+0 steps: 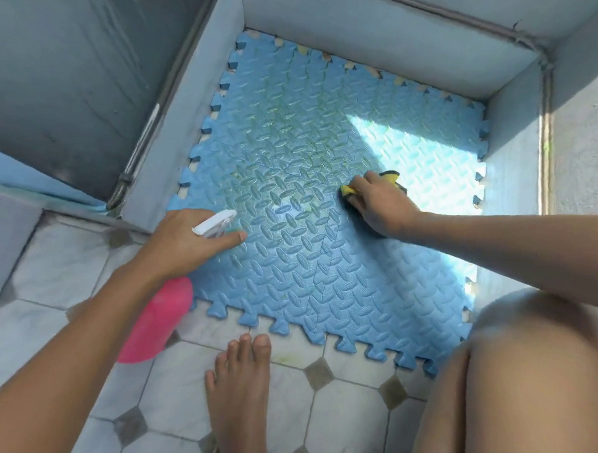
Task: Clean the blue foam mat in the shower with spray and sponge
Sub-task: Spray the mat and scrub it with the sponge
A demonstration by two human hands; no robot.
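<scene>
A blue foam mat (292, 261) with a ribbed pattern and jigsaw edges covers the shower floor, with greenish grime across its middle. My right hand (378, 202) presses a yellow sponge with a dark scouring side (349, 190) onto the mat right of centre. My left hand (185, 241) grips a spray bottle at the mat's left edge; its white nozzle (215, 221) points over the mat and its pink body (158, 321) hangs below my wrist.
Grey walls (386, 51) enclose the mat at the back and both sides. A metal rail (143, 144) runs along the left wall. White tiles with dark diamonds (317, 372) lie in front. My bare foot (239, 383) and knee (523, 370) sit at the mat's near edge.
</scene>
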